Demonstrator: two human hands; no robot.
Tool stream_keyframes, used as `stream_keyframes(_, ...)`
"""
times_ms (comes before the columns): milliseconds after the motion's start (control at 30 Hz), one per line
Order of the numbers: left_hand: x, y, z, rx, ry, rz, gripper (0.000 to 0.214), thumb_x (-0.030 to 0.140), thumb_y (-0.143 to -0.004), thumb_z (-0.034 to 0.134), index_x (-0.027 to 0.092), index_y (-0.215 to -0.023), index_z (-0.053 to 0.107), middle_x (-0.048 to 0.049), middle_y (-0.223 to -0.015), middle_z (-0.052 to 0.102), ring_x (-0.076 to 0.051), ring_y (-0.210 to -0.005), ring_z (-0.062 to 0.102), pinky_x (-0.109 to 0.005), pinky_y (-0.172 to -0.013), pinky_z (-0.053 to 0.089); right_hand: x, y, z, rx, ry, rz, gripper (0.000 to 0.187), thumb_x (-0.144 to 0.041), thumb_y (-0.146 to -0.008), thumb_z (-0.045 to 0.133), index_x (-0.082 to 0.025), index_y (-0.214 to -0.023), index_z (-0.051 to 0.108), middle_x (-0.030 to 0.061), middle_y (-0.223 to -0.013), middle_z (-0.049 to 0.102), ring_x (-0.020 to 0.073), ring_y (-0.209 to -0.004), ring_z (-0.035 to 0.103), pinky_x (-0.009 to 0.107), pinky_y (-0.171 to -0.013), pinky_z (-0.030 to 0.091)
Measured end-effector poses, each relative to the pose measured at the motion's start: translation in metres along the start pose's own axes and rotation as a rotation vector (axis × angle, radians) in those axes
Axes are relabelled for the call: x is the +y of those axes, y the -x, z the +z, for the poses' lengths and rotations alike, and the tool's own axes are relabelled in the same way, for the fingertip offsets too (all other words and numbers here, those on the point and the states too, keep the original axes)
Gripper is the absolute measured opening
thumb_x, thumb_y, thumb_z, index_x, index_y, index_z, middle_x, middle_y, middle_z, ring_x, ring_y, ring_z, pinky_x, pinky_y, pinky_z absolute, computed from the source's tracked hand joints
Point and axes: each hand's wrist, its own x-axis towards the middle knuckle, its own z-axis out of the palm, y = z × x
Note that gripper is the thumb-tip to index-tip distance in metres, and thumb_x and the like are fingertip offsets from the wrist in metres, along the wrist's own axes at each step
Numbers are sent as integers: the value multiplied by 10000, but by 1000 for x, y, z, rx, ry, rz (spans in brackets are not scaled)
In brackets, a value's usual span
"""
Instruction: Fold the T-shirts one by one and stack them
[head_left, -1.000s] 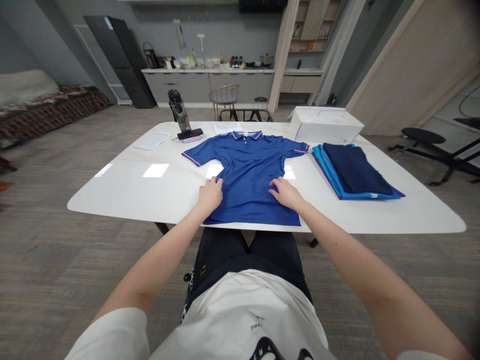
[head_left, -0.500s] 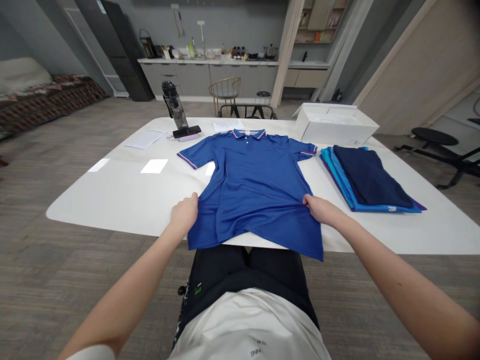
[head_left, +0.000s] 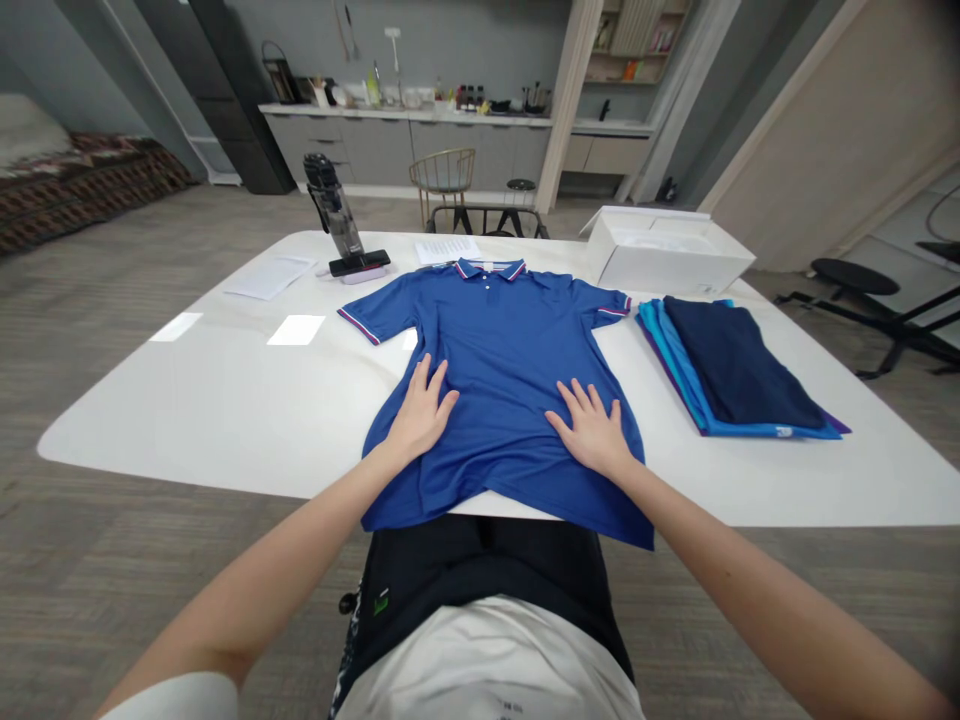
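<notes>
A blue polo shirt [head_left: 510,350] lies spread on the white table [head_left: 225,420], its collar at the far side and its hem hanging over the near edge. Red and white stripes trim the collar and sleeves. My left hand [head_left: 421,412] rests on the shirt's left side with the fingers apart. On the right side, my right hand [head_left: 592,432] lies flat with spread fingers. Creases run across the fabric between and below the hands. Neither hand grips the cloth.
To the right is a stack of folded clothes [head_left: 742,365], dark navy on top of blue and purple. Behind it stands an open white box [head_left: 667,250]. A handheld vacuum [head_left: 341,215] and paper sheets [head_left: 270,277] are at the back left. Chairs stand beyond the table.
Both hands have let go of the shirt's side edges and moved inward and away from me onto its front, fingers now spread. The view has shifted slightly.
</notes>
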Motion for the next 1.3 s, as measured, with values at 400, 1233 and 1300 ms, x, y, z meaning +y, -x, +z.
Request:
stream_keyframes(400,-22,22,-20,-199,-224,84,667,587,-1053,312,209,-1599,380,-111,-1695,281,-286,-1575,238,-516,-1290,207,61,19,-13,-42,66,-119,791,-713,-998,311,-286,-1660,243,53,-1704,265,378,-1568,179,648,-1234,192)
stream_keyframes(1233,5,6,-2,-235,-318,-17,721,709,-992,324,347,-1615,332,-75,-1702,253,-356,-1570,227,-745,-1209,86,6,-13,-18,-112,15,-174,805,-785,-965,283,-357,-1646,255,48,-1717,213,402,-1573,131,785,-1166,92)
stream_keyframes(1300,5,8,-2,-225,-299,-9,713,702,-992,340,345,-1609,348,-89,-1691,282,-363,-1561,251,-760,-1200,88,6,-14,-19,-120,-6,-176,808,-788,-961,300,-355,-1643,271,53,-1712,230,403,-1572,137,786,-1167,85)
